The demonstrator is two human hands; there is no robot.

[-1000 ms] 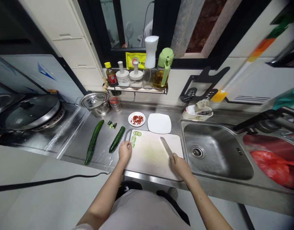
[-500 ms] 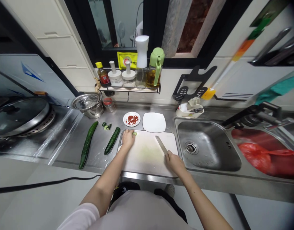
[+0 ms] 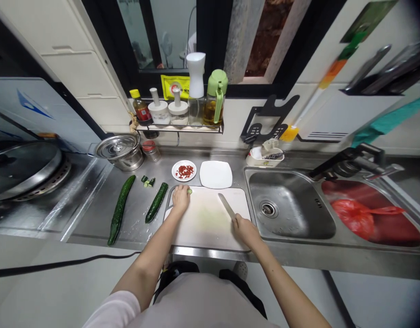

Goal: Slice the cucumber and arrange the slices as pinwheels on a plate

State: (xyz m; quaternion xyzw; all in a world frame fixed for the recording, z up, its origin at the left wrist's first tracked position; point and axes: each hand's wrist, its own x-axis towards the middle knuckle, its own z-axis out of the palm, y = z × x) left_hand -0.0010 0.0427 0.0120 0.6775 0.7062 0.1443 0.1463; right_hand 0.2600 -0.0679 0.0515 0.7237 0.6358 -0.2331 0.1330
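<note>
**Hands on the cutting board**

The left hand [image 3: 180, 197] lies curled over cucumber slices [image 3: 189, 191] at the far left corner of the white cutting board [image 3: 210, 223]; whether it grips them I cannot tell. The right hand [image 3: 246, 230] grasps a knife [image 3: 226, 206], blade angled up over the board's right half. Left of the board lie 2 cucumbers [image 3: 119, 209] on the steel counter [image 3: 93, 218]. Beyond the board sit a dish of red chilli [image 3: 184, 171] and an empty white plate [image 3: 215, 174].
</note>
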